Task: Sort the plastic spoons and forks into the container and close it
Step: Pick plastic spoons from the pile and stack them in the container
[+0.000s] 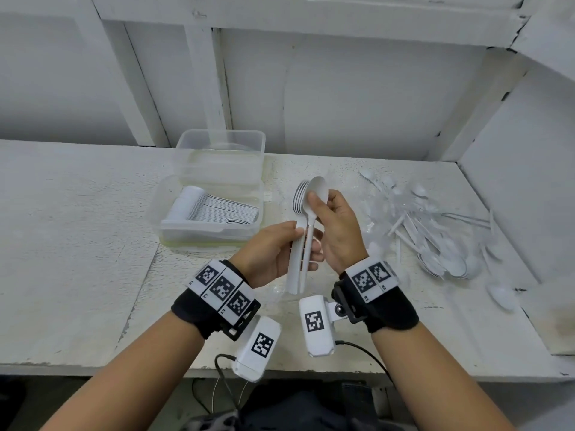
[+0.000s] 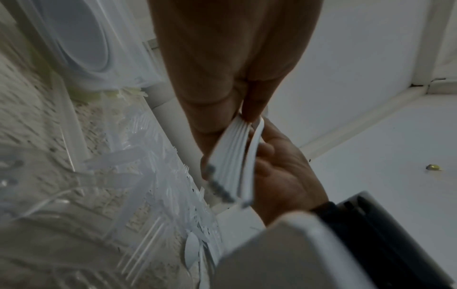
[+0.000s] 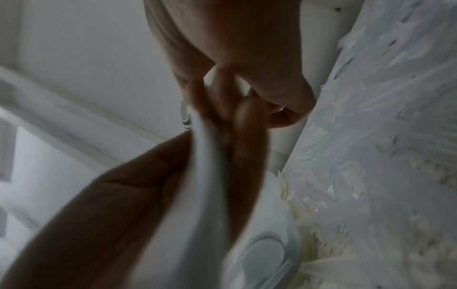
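My left hand (image 1: 280, 244) grips a stack of white plastic spoons (image 1: 300, 244) by the handles, held upright above the table. My right hand (image 1: 329, 219) pinches one white spoon (image 1: 317, 191) against the front of that stack, thumb on its bowl. In the left wrist view the stacked handles (image 2: 230, 156) fan between both hands. The clear container (image 1: 211, 213) sits to the left of the hands with a neat row of white cutlery inside. Its clear lid (image 1: 221, 150) stands just behind it. The right wrist view is blurred; the spoon handles (image 3: 205, 156) run between the fingers.
A loose pile of white spoons and forks (image 1: 435, 231) lies on crinkled clear plastic at the right of the table. One stray spoon (image 1: 501, 295) lies near the right front. White walls close the back and right sides.
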The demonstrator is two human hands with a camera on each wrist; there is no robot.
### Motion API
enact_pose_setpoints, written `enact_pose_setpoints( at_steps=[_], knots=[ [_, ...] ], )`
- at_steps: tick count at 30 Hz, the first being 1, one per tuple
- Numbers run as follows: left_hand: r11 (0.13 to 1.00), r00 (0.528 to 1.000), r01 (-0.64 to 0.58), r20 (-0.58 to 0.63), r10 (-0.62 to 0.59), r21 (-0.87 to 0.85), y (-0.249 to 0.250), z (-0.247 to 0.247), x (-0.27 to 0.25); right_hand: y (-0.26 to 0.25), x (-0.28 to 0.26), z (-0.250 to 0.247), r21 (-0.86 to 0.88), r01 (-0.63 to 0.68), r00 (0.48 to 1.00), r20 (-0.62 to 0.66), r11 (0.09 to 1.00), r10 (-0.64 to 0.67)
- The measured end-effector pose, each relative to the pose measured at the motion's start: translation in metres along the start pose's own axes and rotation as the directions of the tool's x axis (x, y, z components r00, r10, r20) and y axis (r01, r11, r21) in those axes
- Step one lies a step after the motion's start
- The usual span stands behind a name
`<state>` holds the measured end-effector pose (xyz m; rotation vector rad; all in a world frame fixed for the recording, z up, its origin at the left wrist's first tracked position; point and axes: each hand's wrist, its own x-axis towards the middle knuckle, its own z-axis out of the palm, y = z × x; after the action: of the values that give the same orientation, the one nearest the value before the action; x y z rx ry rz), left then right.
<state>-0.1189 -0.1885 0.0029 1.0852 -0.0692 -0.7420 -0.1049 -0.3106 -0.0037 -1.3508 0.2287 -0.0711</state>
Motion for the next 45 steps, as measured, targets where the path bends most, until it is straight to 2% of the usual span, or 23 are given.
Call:
enact_pose_setpoints(
  at_steps=[3,5,9,11,13,16,18,20,21,22,23,24,25,27,31,33,35,37,38,40,42,43,45],
  knots=[
    [0.998,0.998,0.042,0.041,-0.044,0.041,0.003,-0.005,-0.004,0.002,0.0,-0.002,0.0,0.007,1.0,0.012,1.0,-0.007],
    [0.992,0.995,0.075,0.059,-0.082,0.101,0.005,-0.011,-0.008,0.002,0.0,-0.007,0.009,-0.025,0.993,0.119,1.0,0.024],
    [0.936,0.986,0.159,-0.009,-0.165,0.313,0.011,-0.024,-0.018,-0.009,0.001,-0.02,-0.334,0.124,0.965,0.26,0.934,-0.036],
    [0.849,0.99,0.14,-0.045,-0.136,0.51,0.016,-0.03,-0.023,-0.015,0.003,-0.023,-0.451,0.223,0.94,0.333,0.864,-0.069],
    [0.688,0.994,0.106,-0.049,-0.101,0.718,0.02,-0.037,-0.027,-0.018,0.002,-0.022,-0.555,0.313,0.915,0.394,0.771,-0.088],
    [0.526,0.993,0.115,-0.079,-0.089,0.843,0.024,-0.047,-0.03,-0.014,0.0,-0.017,-0.679,0.467,0.866,0.482,0.567,-0.136],
    [0.433,0.994,0.105,-0.084,-0.068,0.895,0.027,-0.051,-0.032,-0.009,-0.001,-0.014,-0.702,0.625,0.779,0.585,0.342,-0.225],
    [0.279,0.996,0.085,-0.08,-0.028,0.957,0.028,-0.056,-0.035,-0.001,-0.001,-0.01,-0.648,0.756,0.644,0.716,0.086,-0.268],
    [0.204,0.998,0.062,-0.063,-0.002,0.977,0.028,-0.058,-0.036,0.001,-0.001,-0.007,-0.601,0.799,0.579,0.77,0.001,-0.268],
    [0.168,0.998,0.047,-0.051,0.023,0.985,0.028,-0.06,-0.036,0.003,-0.001,-0.003,-0.55,0.833,0.517,0.816,-0.067,-0.259],
    [0.183,0.998,0.05,-0.057,0.033,0.982,0.028,-0.063,-0.036,0.005,-0.001,0.001,-0.501,0.857,0.463,0.852,-0.122,-0.246],
    [0.237,0.997,0.064,-0.074,0.033,0.969,0.028,-0.065,-0.036,0.007,-0.002,0.005,-0.463,0.871,0.423,0.877,-0.164,-0.23],
    [0.3,0.996,0.073,-0.086,0.028,0.951,0.028,-0.068,-0.037,0.009,-0.002,0.009,-0.44,0.878,0.4,0.891,-0.19,-0.213],
    [0.356,0.996,0.071,-0.083,0.017,0.932,0.027,-0.074,-0.038,0.012,-0.001,0.015,-0.411,0.892,0.378,0.907,-0.189,-0.189],
    [0.387,0.995,0.086,-0.096,0.007,0.918,0.028,-0.088,-0.045,0.013,0.006,0.023,-0.379,0.925,0.375,0.922,-0.029,-0.096],
    [0.363,0.98,0.084,-0.143,0.14,0.928,0.034,-0.098,-0.05,0.008,0.015,0.026,-0.403,0.914,0.405,0.913,0.055,-0.043],
    [0.339,0.911,0.085,-0.211,0.354,0.937,0.045,-0.109,-0.055,0.0,0.027,0.027,-0.472,0.875,0.475,0.88,0.107,-0.009],
    [0.322,0.785,0.122,-0.29,0.547,0.939,0.057,-0.123,-0.059,-0.006,0.04,0.032,-0.542,0.829,0.547,0.837,0.135,0.001],
    [0.332,0.728,0.156,-0.335,0.598,0.93,0.062,-0.132,-0.06,-0.009,0.046,0.036,-0.576,0.805,0.582,0.813,0.141,-0.003],
    [0.417,0.629,0.235,-0.464,0.624,0.878,0.069,-0.153,-0.058,-0.009,0.059,0.049,-0.626,0.766,0.635,0.772,0.149,-0.022],
    [0.593,0.566,0.275,-0.626,0.536,0.756,0.073,-0.169,-0.055,-0.006,0.07,0.066,-0.659,0.738,0.668,0.744,0.148,-0.015],
    [0.679,0.556,0.274,-0.688,0.467,0.681,0.073,-0.173,-0.054,-0.004,0.075,0.075,-0.676,0.722,0.683,0.73,0.147,-0.001],
    [0.769,0.561,0.265,-0.741,0.367,0.582,0.074,-0.176,-0.051,0.0,0.081,0.092,-0.71,0.687,0.714,0.699,0.155,0.037]
  ],
)
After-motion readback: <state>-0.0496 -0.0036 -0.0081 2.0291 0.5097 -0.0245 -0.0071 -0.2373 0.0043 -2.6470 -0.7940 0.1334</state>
